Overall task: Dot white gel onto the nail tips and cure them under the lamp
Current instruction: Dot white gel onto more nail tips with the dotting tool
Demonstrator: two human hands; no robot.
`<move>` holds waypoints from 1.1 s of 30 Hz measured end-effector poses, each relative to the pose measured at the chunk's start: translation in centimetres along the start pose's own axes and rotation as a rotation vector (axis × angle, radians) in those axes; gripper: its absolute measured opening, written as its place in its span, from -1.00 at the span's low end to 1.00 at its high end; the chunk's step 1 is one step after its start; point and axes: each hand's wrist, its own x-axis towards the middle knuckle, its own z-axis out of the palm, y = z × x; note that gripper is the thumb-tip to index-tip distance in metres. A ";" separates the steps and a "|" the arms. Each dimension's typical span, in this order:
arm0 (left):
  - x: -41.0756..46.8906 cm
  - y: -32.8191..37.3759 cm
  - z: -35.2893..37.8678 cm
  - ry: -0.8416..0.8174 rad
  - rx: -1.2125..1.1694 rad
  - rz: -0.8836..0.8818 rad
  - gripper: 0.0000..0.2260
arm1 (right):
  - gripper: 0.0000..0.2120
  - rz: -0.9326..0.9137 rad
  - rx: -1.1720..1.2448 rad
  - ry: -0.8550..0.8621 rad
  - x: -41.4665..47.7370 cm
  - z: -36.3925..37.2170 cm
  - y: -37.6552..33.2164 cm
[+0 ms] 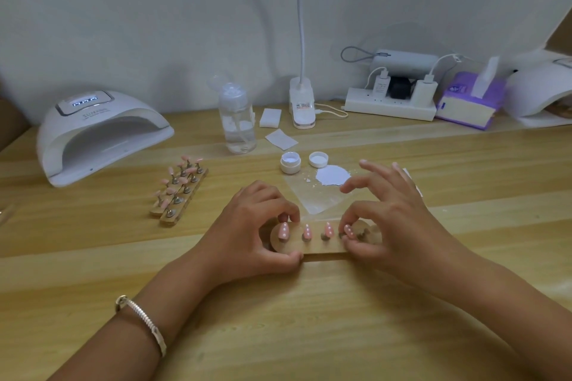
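— Wooden counter [278, 318]. Hands?
— Left hand [257, 235] pinches the left end of the holder [318, 245]; right hand [393, 226] pinches its right end, other fingers spread.
— Nail tips?
— Four pink, white-dotted nail tips [307, 231] stand on the holder between the hands. Gel jar [290, 162] sits open behind; lamp [99, 136] far left.

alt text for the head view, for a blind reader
On a wooden holder carrying four pink nail tips dotted white, the left hand grips the left end and the right hand pinches the rightmost tip. A puddle of white gel lies behind, and a curing lamp stands at back left.
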 end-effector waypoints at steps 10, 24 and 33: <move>0.0 -0.1 0.0 -0.001 -0.001 -0.002 -0.66 | -0.82 0.001 0.048 0.009 -0.4 0.4 0.5; 0.1 0.0 0.1 0.012 0.009 0.010 -0.67 | -0.89 -0.028 0.046 0.103 0.4 1.8 -1.1; 0.1 0.0 0.1 0.007 0.004 0.012 -0.66 | -0.91 -0.019 0.134 0.075 0.2 1.2 -0.4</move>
